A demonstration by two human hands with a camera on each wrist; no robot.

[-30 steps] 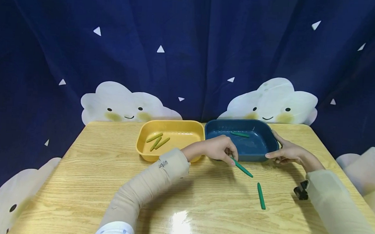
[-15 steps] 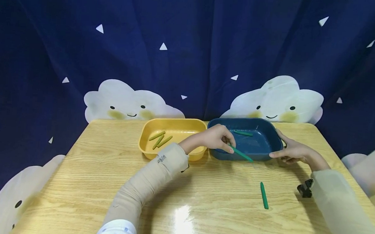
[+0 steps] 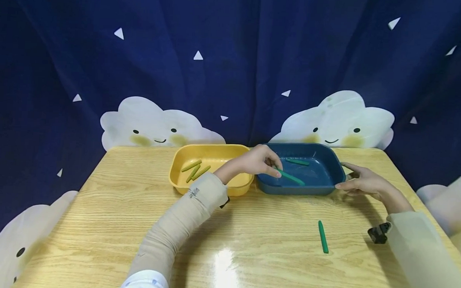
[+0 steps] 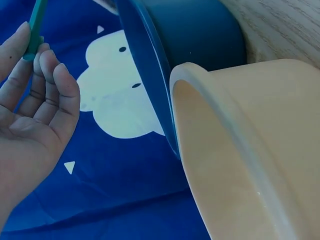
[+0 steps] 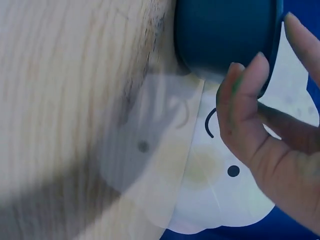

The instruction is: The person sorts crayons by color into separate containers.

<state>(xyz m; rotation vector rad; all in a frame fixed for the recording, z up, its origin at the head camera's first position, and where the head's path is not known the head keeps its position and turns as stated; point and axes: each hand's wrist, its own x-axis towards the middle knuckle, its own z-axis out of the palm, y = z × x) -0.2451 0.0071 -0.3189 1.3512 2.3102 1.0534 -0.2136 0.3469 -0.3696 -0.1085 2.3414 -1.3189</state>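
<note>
Over the blue tray (image 3: 302,191), my left hand (image 3: 257,160) pinches a green crayon (image 3: 291,176) by one end. In the left wrist view the same green crayon (image 4: 36,27) sits between thumb and fingertips of my left hand (image 4: 37,112). Another green crayon (image 3: 297,162) lies inside the tray near its back wall. My right hand (image 3: 365,183) is at the tray's right end, fingertips at its rim and corner, fingers fairly straight; green smudges mark them in the right wrist view. One more green crayon (image 3: 323,237) lies on the table in front.
A yellow tray (image 3: 214,148) stands against the blue tray's left side, with several yellow-green crayons (image 3: 192,172) in it. Both trays stand on a wooden table (image 3: 135,204) at its back edge. Behind hangs a dark blue curtain (image 3: 202,82) with clouds.
My left hand has lifted the green crayon from above the table, up and back over the blue tray. My right hand has stayed at the tray's right end.
</note>
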